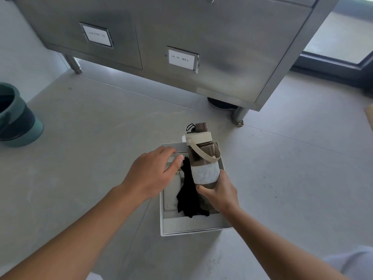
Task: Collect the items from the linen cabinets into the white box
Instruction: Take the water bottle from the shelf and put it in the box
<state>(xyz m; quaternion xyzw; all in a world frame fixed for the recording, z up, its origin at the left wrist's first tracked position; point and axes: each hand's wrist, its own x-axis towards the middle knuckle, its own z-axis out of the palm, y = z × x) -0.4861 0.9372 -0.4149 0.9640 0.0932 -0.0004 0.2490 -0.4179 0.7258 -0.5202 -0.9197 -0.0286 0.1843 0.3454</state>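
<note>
Because the white box (193, 225) stands on the floor (101, 128) directly under the camera, I read it first. Its near wall is bare, and inside, a black cloth (188, 190) lies crumpled down the middle over a pale flat pack (171, 188) that fills the left side.

I have the right hand (220, 194) wrapped round the base of the bottle (203, 164), fingers and thumb curled tight on its brown bottom. The bottle tilts away from me over the box's right side, and its cream carry strap (203, 152) hangs loose across the body. Its capped end reaches past the far edge. I judge the low hold is meant to let the bottle go in lying down along the right wall, where there is room beside the cloth.

The left hand (150, 174) holds nothing. Its fingers are stretched out over the far left corner of the box, above the pack. I cannot tell whether the tips touch it. My guess is that it is there to steady the contents or press them aside so the bottle fits.

Beyond the box stands the steel cabinet (222, 47) on short legs, both lower doors closed, each with a white label card (181, 59). A dark shoe (220, 104) shows under its right corner, and a green bin (18, 122) stands at the far left of the floor
</note>
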